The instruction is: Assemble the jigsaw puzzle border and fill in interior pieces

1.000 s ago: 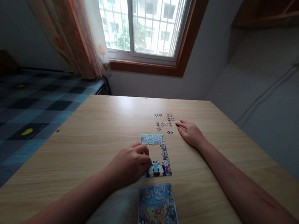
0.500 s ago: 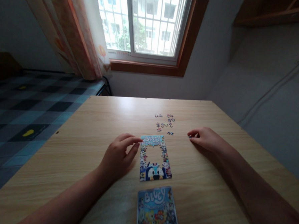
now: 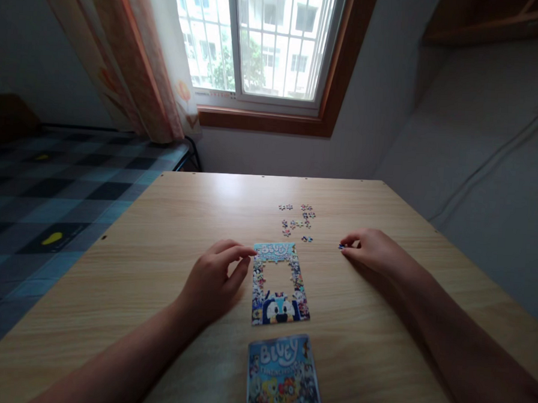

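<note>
A jigsaw puzzle (image 3: 281, 310) lies flat on the table, its border joined and a gap of bare wood in its middle. A blue dog face fills its lower part. At its upper left edge rests my left hand (image 3: 217, 274), fingers apart, fingertips touching or just over the puzzle's edge. My right hand (image 3: 368, 249) is to the right of the puzzle, low over the table, with a small dark blue puzzle piece (image 3: 341, 247) pinched between thumb and fingers. Several loose puzzle pieces (image 3: 300, 224) are scattered beyond the puzzle.
Closest to me on the wooden table (image 3: 156, 292) is a Bluey puzzle box (image 3: 282, 376). A bed with a checked cover (image 3: 71, 197) stands at the left. The window (image 3: 277, 45) and a curtain (image 3: 145, 57) are behind the table.
The piece in my right hand shows a little more at the fingertips. Both hands stay in nearly the same places, and the puzzle looks the same.
</note>
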The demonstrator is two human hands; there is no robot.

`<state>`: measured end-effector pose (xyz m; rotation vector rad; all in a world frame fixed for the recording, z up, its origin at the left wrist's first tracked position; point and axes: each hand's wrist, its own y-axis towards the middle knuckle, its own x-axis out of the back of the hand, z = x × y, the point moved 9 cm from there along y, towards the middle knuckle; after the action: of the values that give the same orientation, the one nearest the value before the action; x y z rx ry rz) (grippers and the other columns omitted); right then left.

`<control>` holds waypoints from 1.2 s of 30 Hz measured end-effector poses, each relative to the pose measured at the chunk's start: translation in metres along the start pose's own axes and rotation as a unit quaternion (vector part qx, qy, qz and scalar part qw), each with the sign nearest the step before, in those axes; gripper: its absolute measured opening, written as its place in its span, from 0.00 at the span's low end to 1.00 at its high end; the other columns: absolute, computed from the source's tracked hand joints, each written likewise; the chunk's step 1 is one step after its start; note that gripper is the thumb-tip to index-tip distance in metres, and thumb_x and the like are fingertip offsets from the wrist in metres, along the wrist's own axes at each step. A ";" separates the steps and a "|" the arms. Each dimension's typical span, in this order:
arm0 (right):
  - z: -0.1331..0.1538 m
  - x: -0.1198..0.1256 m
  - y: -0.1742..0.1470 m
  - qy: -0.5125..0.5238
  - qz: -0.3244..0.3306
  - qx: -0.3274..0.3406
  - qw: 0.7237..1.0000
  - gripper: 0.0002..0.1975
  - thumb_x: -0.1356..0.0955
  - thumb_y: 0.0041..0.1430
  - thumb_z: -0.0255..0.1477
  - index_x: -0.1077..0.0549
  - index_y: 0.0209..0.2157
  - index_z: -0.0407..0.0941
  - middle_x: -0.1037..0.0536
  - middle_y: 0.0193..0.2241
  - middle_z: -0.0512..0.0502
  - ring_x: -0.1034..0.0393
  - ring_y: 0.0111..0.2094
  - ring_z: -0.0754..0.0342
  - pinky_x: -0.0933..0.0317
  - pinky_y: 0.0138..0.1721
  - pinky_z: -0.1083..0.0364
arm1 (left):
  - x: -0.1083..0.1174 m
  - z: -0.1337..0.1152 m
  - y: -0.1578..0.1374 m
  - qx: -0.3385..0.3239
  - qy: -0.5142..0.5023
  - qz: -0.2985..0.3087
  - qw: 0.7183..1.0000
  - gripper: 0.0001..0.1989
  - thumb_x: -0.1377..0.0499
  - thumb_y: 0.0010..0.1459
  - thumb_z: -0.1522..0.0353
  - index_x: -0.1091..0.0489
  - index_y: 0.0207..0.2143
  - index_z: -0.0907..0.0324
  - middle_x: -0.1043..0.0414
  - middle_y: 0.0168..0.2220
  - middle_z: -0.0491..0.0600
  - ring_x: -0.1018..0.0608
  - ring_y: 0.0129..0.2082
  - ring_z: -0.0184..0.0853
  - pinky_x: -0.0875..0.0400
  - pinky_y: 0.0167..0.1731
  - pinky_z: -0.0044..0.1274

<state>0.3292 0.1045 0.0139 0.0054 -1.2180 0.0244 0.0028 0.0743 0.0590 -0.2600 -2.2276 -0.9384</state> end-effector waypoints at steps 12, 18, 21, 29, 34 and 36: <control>-0.008 -0.021 0.001 0.110 0.128 -0.042 0.985 0.12 0.31 0.48 0.31 0.20 0.35 0.43 0.21 0.27 0.45 0.29 0.28 0.51 0.42 0.26 0.56 | -0.002 0.000 -0.001 0.000 0.008 0.010 1.000 0.10 0.45 0.64 0.72 0.23 0.41 0.59 0.23 0.37 0.50 0.24 0.36 0.33 0.25 0.38 0.28; 0.000 -0.028 -0.007 0.137 0.188 -0.050 0.971 0.14 0.31 0.43 0.27 0.25 0.36 0.41 0.26 0.25 0.49 0.35 0.25 0.55 0.46 0.24 0.57 | -0.005 0.002 -0.001 -0.001 -0.006 0.016 1.000 0.10 0.45 0.64 0.73 0.23 0.42 0.59 0.23 0.37 0.51 0.24 0.36 0.34 0.25 0.38 0.30; 0.003 -0.027 -0.007 0.137 0.184 -0.034 0.973 0.16 0.32 0.43 0.27 0.25 0.38 0.42 0.26 0.27 0.48 0.34 0.27 0.54 0.44 0.26 0.57 | -0.005 0.003 -0.001 -0.005 -0.008 0.014 1.000 0.10 0.45 0.64 0.73 0.23 0.42 0.59 0.23 0.37 0.52 0.24 0.35 0.34 0.25 0.38 0.30; 0.006 -0.024 -0.011 0.083 0.195 -0.004 0.977 0.11 0.33 0.47 0.27 0.26 0.36 0.44 0.25 0.28 0.48 0.34 0.29 0.53 0.43 0.27 0.56 | -0.007 0.001 -0.001 -0.017 -0.011 0.019 1.000 0.11 0.45 0.64 0.73 0.24 0.42 0.59 0.22 0.38 0.52 0.24 0.33 0.33 0.25 0.36 0.30; 0.005 -0.021 -0.016 0.101 0.208 0.003 0.973 0.06 0.31 0.47 0.27 0.31 0.29 0.44 0.27 0.27 0.50 0.36 0.28 0.55 0.45 0.26 0.58 | -0.007 -0.002 -0.002 -0.023 -0.010 0.020 0.999 0.11 0.45 0.64 0.73 0.23 0.41 0.59 0.22 0.38 0.51 0.24 0.33 0.33 0.25 0.36 0.29; 0.005 -0.022 -0.019 0.132 0.235 0.001 0.963 0.05 0.31 0.47 0.27 0.33 0.28 0.44 0.29 0.25 0.51 0.38 0.26 0.57 0.47 0.23 0.58 | -0.007 -0.003 -0.002 -0.028 -0.008 0.020 0.999 0.11 0.45 0.64 0.73 0.23 0.41 0.59 0.22 0.38 0.51 0.24 0.33 0.33 0.24 0.36 0.29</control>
<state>0.3174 0.0848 -0.0052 -0.2785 -0.9303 0.4287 0.0089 0.0712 0.0549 -0.3390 -2.2047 -0.9813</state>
